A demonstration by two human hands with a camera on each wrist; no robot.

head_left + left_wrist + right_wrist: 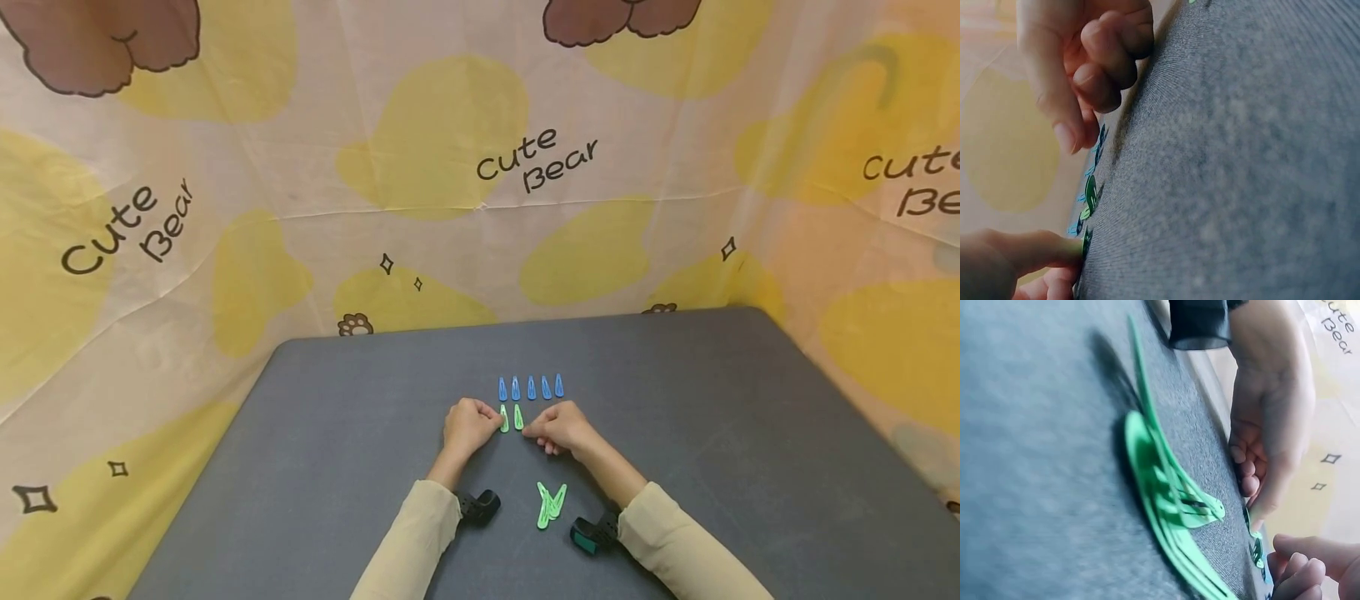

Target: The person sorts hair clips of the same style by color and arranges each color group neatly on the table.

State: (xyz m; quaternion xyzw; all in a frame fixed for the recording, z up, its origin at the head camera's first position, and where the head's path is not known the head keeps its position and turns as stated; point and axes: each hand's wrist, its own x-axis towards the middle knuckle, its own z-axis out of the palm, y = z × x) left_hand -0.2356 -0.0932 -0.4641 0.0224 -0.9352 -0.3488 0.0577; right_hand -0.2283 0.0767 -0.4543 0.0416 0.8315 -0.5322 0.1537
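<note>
table (pixel 315 467), dark gray, spreads beneath both our hands, and cloth (pixel 427 133) with yellow patches and "cute bear" lettering hangs beyond them. at left, our cream sleeve (pixel 412 537) ends just behind a black camera (pixel 480 505) worn at the wrist. ahead of that, our left hand (pixel 467 427) pinches the left green clip (pixel 505 420) with thumb and finger, its other fingers curled in; the clip lies flat at the fingertips, pointing away from us.

just past our left fingertips begins a row of blue clips (pixel 532 388), five of them, side by side and slightly apart, running rightward to a spot just beyond our right hand. the left green clip sits on our side of the first blue one. the right green clip (pixel 518 417) sits on our side of the second, between our two hands.

nearer us, between our wrists, two loose clips (pixel 543 510), also green, overlap at their lower ends; from the right wrist we see one resting across the other, a tip raised off the table.

at right, our right hand (pixel 564 427) is curled, thumb and finger drawn together just beside the right green clip's lower end. another wrist camera (pixel 596 533) and cream sleeve follow behind it.
</note>
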